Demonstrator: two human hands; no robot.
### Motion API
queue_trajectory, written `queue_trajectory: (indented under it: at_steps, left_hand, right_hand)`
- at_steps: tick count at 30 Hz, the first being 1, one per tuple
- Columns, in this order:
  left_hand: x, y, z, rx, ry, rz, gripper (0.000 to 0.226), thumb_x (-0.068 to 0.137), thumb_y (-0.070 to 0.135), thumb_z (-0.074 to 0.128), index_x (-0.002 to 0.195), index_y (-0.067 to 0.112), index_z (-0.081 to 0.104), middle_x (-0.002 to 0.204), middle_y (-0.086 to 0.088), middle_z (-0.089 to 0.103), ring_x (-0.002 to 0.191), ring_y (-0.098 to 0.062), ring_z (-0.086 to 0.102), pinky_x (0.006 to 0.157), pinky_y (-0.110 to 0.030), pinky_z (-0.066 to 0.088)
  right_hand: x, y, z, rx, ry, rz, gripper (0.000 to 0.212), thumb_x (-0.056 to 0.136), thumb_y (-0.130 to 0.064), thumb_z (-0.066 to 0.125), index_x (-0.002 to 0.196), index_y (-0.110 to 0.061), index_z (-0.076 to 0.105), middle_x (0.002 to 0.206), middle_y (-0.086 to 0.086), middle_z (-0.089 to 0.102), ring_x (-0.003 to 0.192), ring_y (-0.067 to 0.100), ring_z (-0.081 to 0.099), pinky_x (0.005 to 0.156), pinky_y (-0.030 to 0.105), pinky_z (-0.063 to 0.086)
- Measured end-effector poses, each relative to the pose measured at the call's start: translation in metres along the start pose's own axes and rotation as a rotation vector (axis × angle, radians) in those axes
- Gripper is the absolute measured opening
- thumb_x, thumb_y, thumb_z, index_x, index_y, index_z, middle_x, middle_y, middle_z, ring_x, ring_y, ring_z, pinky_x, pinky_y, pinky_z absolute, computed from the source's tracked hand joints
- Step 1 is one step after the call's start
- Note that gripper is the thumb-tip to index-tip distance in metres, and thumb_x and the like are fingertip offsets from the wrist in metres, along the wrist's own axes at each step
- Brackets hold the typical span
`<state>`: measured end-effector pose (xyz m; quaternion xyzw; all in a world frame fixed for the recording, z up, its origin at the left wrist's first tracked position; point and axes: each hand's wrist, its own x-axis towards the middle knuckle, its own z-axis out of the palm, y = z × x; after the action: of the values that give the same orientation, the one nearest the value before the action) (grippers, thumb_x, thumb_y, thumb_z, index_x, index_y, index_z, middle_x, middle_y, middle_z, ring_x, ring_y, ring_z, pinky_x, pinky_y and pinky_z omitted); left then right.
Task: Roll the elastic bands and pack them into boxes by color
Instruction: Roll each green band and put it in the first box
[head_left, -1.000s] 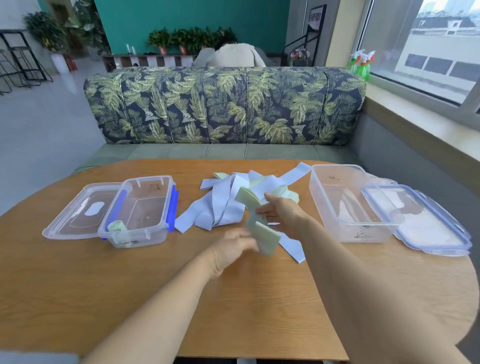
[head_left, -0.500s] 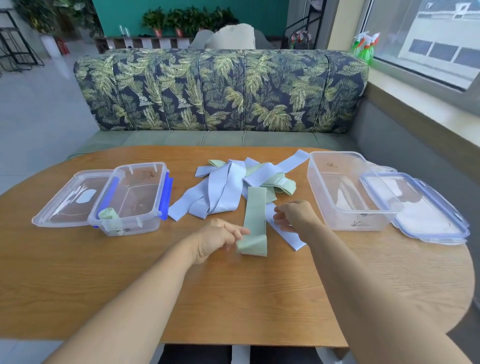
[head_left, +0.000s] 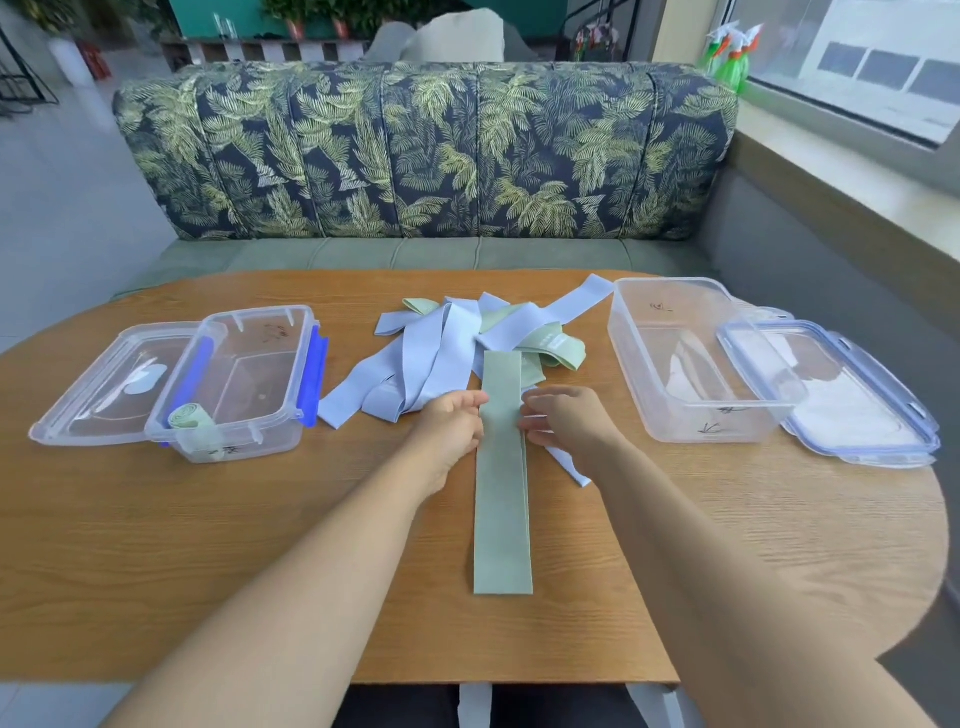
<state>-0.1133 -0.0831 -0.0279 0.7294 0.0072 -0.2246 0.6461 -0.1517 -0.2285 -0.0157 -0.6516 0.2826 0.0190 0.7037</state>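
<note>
A long green elastic band (head_left: 503, 519) lies flat on the wooden table (head_left: 208, 545), running from the pile toward me. My left hand (head_left: 451, 428) pinches its left edge and my right hand (head_left: 569, 423) pinches its right edge, both near the band's far half with fingers curled. Behind them is a loose pile of light blue bands (head_left: 431, 353) mixed with a few green bands (head_left: 550, 345). The left clear box (head_left: 260, 317) holds one rolled green band (head_left: 189, 418). The right clear box (head_left: 670, 288) has nothing in it.
The left box's lid (head_left: 104, 374) lies to its left, and the right box's blue-rimmed lid (head_left: 857, 410) leans against its right side. A leaf-patterned sofa (head_left: 415, 156) stands behind the table. A window ledge runs along the right.
The green band, held up between both hands a second ago, now lies stretched out flat toward me. Both hands have moved to its two side edges.
</note>
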Motion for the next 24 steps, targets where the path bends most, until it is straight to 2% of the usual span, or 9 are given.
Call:
queue_trajectory:
  at_steps: [2, 5, 8, 10, 12, 15, 18, 21, 24]
  left_hand:
    - [0.002, -0.002, -0.002, 0.009, 0.000, 0.027, 0.041, 0.090, -0.011, 0.041, 0.122, 0.010, 0.059, 0.101, -0.001, 0.059, 0.099, -0.013, 0.055, 0.088, -0.024, 0.047]
    - [0.002, -0.009, -0.007, 0.101, -0.006, 0.073, 0.042, 0.087, -0.012, 0.046, 0.112, 0.017, 0.064, 0.117, 0.000, 0.061, 0.117, -0.009, 0.053, 0.105, -0.029, 0.044]
    - [-0.005, -0.014, -0.011, 0.072, 0.029, 0.099, 0.037, 0.087, -0.010, 0.050, 0.103, 0.019, 0.066, 0.105, 0.007, 0.065, 0.111, -0.007, 0.055, 0.100, -0.026, 0.045]
    - [-0.012, -0.019, -0.010, 0.032, 0.058, 0.103, 0.030, 0.088, -0.007, 0.054, 0.103, 0.016, 0.066, 0.099, 0.007, 0.066, 0.103, -0.008, 0.058, 0.094, -0.023, 0.047]
    - [-0.018, -0.025, -0.009, 0.023, 0.067, 0.104, 0.026, 0.088, -0.003, 0.058, 0.106, 0.014, 0.066, 0.102, 0.002, 0.068, 0.103, -0.012, 0.062, 0.094, -0.025, 0.048]
    - [-0.026, -0.032, -0.007, 0.040, 0.074, 0.110, 0.026, 0.089, 0.000, 0.057, 0.103, 0.019, 0.067, 0.104, 0.000, 0.069, 0.103, -0.013, 0.063, 0.100, -0.031, 0.049]
    - [-0.038, -0.032, -0.009, 0.069, 0.063, 0.113, 0.026, 0.087, 0.001, 0.060, 0.099, 0.023, 0.067, 0.099, 0.003, 0.068, 0.102, -0.011, 0.061, 0.095, -0.026, 0.049]
    - [-0.058, -0.034, -0.016, 0.263, 0.039, 0.150, 0.026, 0.083, 0.011, 0.070, 0.105, 0.024, 0.066, 0.107, 0.004, 0.065, 0.107, -0.008, 0.058, 0.090, -0.023, 0.047]
    - [-0.079, -0.048, -0.022, 0.529, -0.076, 0.194, 0.046, 0.073, 0.025, 0.081, 0.114, 0.030, 0.060, 0.120, 0.011, 0.048, 0.112, -0.005, 0.048, 0.095, -0.023, 0.041]
  right_hand:
    - [-0.001, 0.002, 0.001, 0.026, 0.012, -0.016, 0.017, 0.097, 0.001, 0.051, 0.109, 0.000, 0.062, 0.088, 0.012, 0.063, 0.075, 0.020, 0.062, 0.063, 0.021, 0.053]
    - [-0.001, 0.005, -0.003, -0.026, 0.061, -0.054, 0.016, 0.096, -0.001, 0.051, 0.106, -0.002, 0.064, 0.084, 0.011, 0.063, 0.070, 0.018, 0.060, 0.059, 0.019, 0.052]
    - [-0.006, 0.008, -0.005, -0.168, 0.110, -0.135, 0.015, 0.093, -0.005, 0.055, 0.097, -0.005, 0.069, 0.086, 0.015, 0.067, 0.070, 0.020, 0.060, 0.063, 0.025, 0.052]
    - [-0.014, 0.009, -0.004, -0.216, 0.085, -0.177, 0.014, 0.091, -0.005, 0.056, 0.089, -0.006, 0.070, 0.085, 0.018, 0.069, 0.066, 0.019, 0.058, 0.061, 0.026, 0.050]
    - [-0.025, 0.009, -0.004, -0.233, -0.030, -0.156, 0.014, 0.092, -0.005, 0.057, 0.094, -0.002, 0.070, 0.081, 0.015, 0.070, 0.059, 0.016, 0.057, 0.053, 0.019, 0.049]
    - [-0.040, 0.013, -0.005, -0.369, -0.227, -0.087, 0.014, 0.091, -0.007, 0.062, 0.100, -0.001, 0.071, 0.075, 0.009, 0.070, 0.058, 0.013, 0.060, 0.052, 0.017, 0.050]
    - [-0.048, 0.023, -0.006, -0.362, -0.146, -0.098, 0.019, 0.088, -0.002, 0.063, 0.106, -0.001, 0.069, 0.078, 0.013, 0.065, 0.065, 0.017, 0.057, 0.051, 0.015, 0.048]
    - [-0.055, 0.031, -0.010, -0.340, -0.102, -0.151, 0.016, 0.091, -0.003, 0.060, 0.103, -0.005, 0.069, 0.080, 0.013, 0.064, 0.062, 0.015, 0.055, 0.051, 0.016, 0.048]
    - [-0.062, 0.037, -0.014, -0.270, -0.096, -0.191, 0.013, 0.090, 0.001, 0.057, 0.089, -0.005, 0.069, 0.084, 0.020, 0.066, 0.058, 0.014, 0.055, 0.051, 0.020, 0.045]
